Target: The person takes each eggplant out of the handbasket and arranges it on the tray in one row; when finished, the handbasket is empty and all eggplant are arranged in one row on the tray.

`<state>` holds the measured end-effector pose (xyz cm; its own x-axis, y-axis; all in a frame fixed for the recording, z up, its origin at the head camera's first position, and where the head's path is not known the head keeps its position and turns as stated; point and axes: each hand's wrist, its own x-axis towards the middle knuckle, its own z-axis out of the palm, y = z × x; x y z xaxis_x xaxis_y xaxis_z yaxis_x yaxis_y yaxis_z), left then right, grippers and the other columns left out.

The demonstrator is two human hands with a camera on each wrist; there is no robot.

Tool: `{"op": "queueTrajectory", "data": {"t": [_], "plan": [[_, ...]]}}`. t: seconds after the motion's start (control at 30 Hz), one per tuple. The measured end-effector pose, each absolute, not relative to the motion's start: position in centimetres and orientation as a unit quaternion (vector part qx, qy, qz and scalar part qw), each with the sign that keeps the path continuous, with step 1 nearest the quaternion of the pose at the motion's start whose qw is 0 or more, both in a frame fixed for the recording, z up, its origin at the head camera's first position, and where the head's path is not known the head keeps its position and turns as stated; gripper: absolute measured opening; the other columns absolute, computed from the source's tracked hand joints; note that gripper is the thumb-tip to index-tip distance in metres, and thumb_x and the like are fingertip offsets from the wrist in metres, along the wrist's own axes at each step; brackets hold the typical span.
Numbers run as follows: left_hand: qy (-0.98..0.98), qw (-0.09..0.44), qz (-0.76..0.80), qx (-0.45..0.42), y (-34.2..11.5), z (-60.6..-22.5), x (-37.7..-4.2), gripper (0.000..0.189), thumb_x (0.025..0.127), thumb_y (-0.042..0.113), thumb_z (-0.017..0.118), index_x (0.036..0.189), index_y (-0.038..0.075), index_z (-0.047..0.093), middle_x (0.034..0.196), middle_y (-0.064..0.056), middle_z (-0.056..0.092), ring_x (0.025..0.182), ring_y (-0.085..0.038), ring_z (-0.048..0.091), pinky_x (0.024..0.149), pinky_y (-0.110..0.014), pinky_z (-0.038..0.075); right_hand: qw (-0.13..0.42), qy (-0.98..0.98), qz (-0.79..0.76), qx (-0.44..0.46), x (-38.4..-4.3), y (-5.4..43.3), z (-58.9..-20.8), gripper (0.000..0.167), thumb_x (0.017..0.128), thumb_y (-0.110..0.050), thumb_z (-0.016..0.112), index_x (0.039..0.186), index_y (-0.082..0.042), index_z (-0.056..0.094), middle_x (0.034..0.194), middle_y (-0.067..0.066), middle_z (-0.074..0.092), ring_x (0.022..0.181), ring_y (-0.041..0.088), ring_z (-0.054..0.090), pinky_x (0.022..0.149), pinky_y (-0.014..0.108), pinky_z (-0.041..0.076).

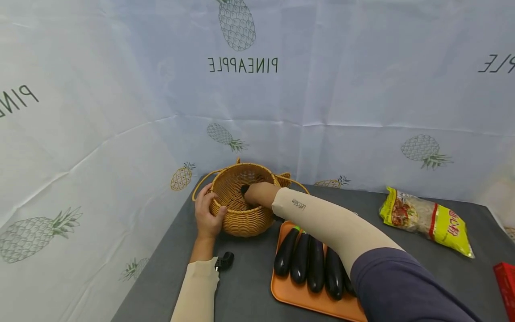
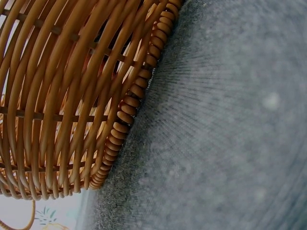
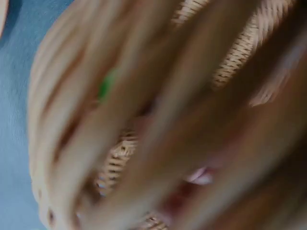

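Observation:
A round woven wicker basket stands at the back left of the table, its handle folded down. My left hand grips its left side, fingers at the rim and thumb along the front. My right hand reaches down inside the basket and holds a dark eggplant, mostly hidden by the hand. Through the blurred weave in the right wrist view, a green eggplant cap shows. The basket's wall fills the left of the left wrist view.
An orange tray with several eggplants lies under my right forearm. Farther right are a yellow food packet and a red box at the edge. A pineapple-print curtain hangs behind the grey table.

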<state>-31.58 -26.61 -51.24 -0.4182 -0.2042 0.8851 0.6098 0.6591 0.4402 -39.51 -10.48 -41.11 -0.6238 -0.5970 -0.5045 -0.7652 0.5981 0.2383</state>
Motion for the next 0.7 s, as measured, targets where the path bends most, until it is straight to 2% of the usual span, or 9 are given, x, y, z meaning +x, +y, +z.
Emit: {"op": "queueTrajectory", "data": {"t": [0.1, 0.2, 0.27, 0.33, 0.47, 0.57, 0.7], "plan": [[-0.751, 0.519, -0.386, -0.134, -26.6, -51.2, -31.5, 0.073, 0.086, 0.073, 0.050, 0.094, 0.001, 0.060, 0.135, -0.013, 0.053, 0.122, -0.036, 0.048, 0.096, -0.059, 0.033, 0.221, 0.880, 0.199, -0.371, -39.7, -9.7, -40.9, 0.012, 0.101, -0.020, 0.054, 0.099, -0.019, 0.066, 0.088, 0.001, 0.058, 0.072, 0.015, 0.046, 0.066, 0.034, 0.034], [-0.752, 0.517, -0.385, -0.136, -26.5, -51.1, -31.5, 0.071, 0.086, 0.073, 0.050, 0.095, 0.003, 0.061, 0.136, -0.013, 0.053, 0.122, -0.036, 0.048, 0.096, -0.059, 0.033, 0.242, 0.875, 0.172, -0.381, -39.9, -9.4, -40.8, 0.018, 0.100, -0.018, 0.056, 0.114, -0.023, 0.066, 0.105, -0.001, 0.062, 0.083, 0.014, 0.053, 0.068, 0.035, 0.038], [-0.753, 0.516, -0.385, -0.137, -26.4, -51.0, -31.5, 0.070, 0.086, 0.073, 0.049, 0.095, 0.005, 0.061, 0.136, -0.013, 0.053, 0.122, -0.035, 0.048, 0.096, -0.059, 0.033, 0.242, 0.871, 0.146, -0.403, -40.1, -9.5, -40.8, 0.029, 0.100, -0.015, 0.056, 0.127, -0.026, 0.062, 0.119, -0.002, 0.060, 0.095, 0.015, 0.056, 0.073, 0.034, 0.042], [-0.752, 0.515, -0.387, -0.137, -26.4, -51.0, -31.5, 0.069, 0.086, 0.072, 0.049, 0.095, 0.005, 0.060, 0.136, -0.013, 0.053, 0.123, -0.035, 0.048, 0.096, -0.059, 0.033, 0.238, 0.864, 0.113, -0.429, -40.4, -9.7, -41.0, 0.039, 0.100, -0.015, 0.057, 0.137, -0.027, 0.054, 0.126, -0.002, 0.058, 0.104, 0.015, 0.056, 0.079, 0.034, 0.045], [-0.750, 0.517, -0.389, -0.135, -26.4, -51.0, -31.6, 0.068, 0.086, 0.072, 0.050, 0.094, 0.006, 0.061, 0.135, -0.014, 0.053, 0.122, -0.035, 0.048, 0.096, -0.059, 0.033, 0.205, 0.860, 0.060, -0.464, -41.1, -10.3, -41.3, 0.053, 0.097, -0.030, 0.062, 0.146, -0.025, 0.044, 0.127, -0.001, 0.056, 0.110, 0.017, 0.056, 0.087, 0.034, 0.046], [-0.750, 0.516, -0.392, -0.133, -26.4, -51.0, -31.6, 0.070, 0.086, 0.072, 0.050, 0.094, 0.003, 0.061, 0.135, -0.013, 0.053, 0.123, -0.035, 0.048, 0.095, -0.059, 0.034, 0.181, 0.861, 0.022, -0.475, -41.4, -10.5, -41.2, 0.055, 0.095, -0.038, 0.063, 0.145, -0.024, 0.045, 0.129, -0.002, 0.056, 0.112, 0.017, 0.055, 0.090, 0.034, 0.046], [-0.751, 0.514, -0.394, -0.129, -26.5, -51.1, -31.5, 0.075, 0.086, 0.071, 0.050, 0.094, -0.002, 0.061, 0.136, -0.014, 0.053, 0.123, -0.035, 0.048, 0.095, -0.059, 0.034, 0.120, 0.859, -0.015, -0.498, -41.7, -10.6, -40.9, 0.057, 0.092, -0.045, 0.064, 0.142, -0.020, 0.051, 0.126, -0.001, 0.058, 0.110, 0.016, 0.056, 0.091, 0.032, 0.045]]}}
